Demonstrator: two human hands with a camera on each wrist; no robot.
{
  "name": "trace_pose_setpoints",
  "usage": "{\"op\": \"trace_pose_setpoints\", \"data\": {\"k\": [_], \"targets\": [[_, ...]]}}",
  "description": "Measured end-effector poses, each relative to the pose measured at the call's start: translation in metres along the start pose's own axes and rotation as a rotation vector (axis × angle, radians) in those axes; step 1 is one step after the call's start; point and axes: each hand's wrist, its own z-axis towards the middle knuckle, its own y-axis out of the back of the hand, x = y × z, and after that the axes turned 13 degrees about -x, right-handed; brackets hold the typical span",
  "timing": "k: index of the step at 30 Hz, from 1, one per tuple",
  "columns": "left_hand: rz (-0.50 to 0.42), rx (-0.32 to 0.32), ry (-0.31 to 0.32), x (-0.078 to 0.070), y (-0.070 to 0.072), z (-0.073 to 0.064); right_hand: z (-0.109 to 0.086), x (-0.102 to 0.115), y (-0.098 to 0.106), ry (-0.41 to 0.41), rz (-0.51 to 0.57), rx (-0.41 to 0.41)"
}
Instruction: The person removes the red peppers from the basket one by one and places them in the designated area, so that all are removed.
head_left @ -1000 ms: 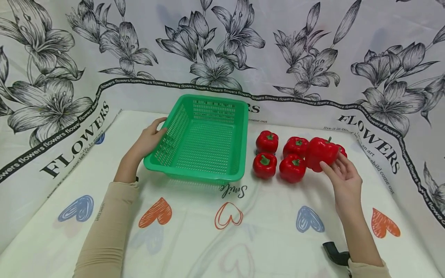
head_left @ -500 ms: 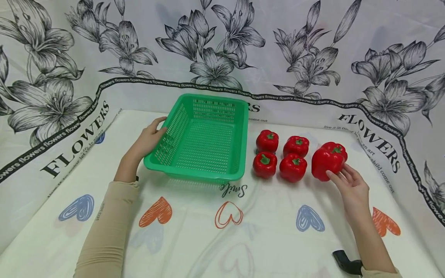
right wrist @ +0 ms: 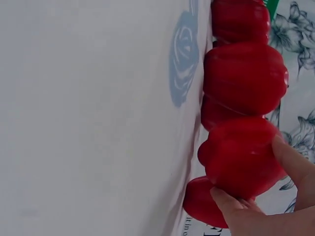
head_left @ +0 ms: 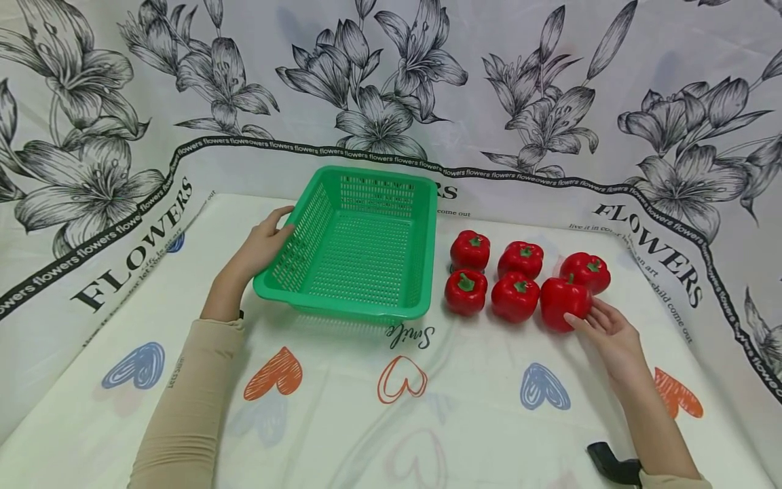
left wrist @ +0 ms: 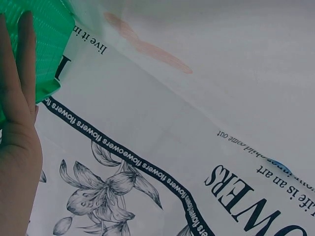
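In the head view, my right hand [head_left: 613, 336] grips a red bell pepper [head_left: 559, 302] at the near right end of two rows of red peppers. Thumb and fingers sit on the right side of this bell pepper [right wrist: 243, 157] in the right wrist view; its stem points up and it stands low beside its neighbours. Another pepper [head_left: 589, 270] lies just behind it, and one [head_left: 515, 299] stands to its left. My left hand [head_left: 263, 246] rests against the left side of a green plastic basket [head_left: 348, 309]; the left wrist view shows straight fingers [left wrist: 27, 54] along its wall.
Further red peppers [head_left: 470, 250] stand between the basket and the right hand. The basket holds nothing. A white cloth with printed hearts [head_left: 402, 379] covers the table and rises behind as a flowered backdrop [head_left: 379, 102]. A black strap piece [head_left: 611, 465] is at the right wrist.
My right hand has carried the bell pepper first right and toward me, then slightly left and down in front of the far right pepper. The left hand and basket have stayed put.
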Motion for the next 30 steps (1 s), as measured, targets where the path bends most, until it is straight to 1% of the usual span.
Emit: {"op": "trace_pose_setpoints", "data": {"k": [3, 7, 9, 13, 16, 21, 24, 30], "targets": [[-0.002, -0.005, -0.002, 0.0, 0.0, 0.001, 0.002, -0.004, 0.002, 0.062, -0.008, 0.032], [-0.002, -0.005, -0.004, 0.0, 0.0, 0.0, 0.004, -0.009, 0.004, 0.128, 0.021, 0.075], [-0.002, -0.003, -0.003, -0.001, 0.0, -0.001, 0.006, -0.011, 0.005, 0.152, 0.037, 0.094], [-0.005, -0.003, -0.003, -0.002, 0.0, -0.001, 0.009, -0.014, 0.008, 0.184, 0.013, 0.117], [-0.006, -0.001, -0.003, -0.002, 0.0, -0.002, 0.011, -0.015, 0.013, 0.176, -0.054, 0.123], [0.002, -0.002, 0.002, -0.002, 0.001, -0.002, 0.011, -0.016, 0.019, 0.137, -0.183, 0.14], [0.0, -0.001, 0.003, -0.001, 0.001, -0.002, 0.011, -0.016, 0.02, 0.13, -0.215, 0.141], [-0.006, 0.01, 0.006, -0.001, 0.0, -0.001, 0.008, -0.013, 0.02, 0.161, -0.243, 0.123]]}}
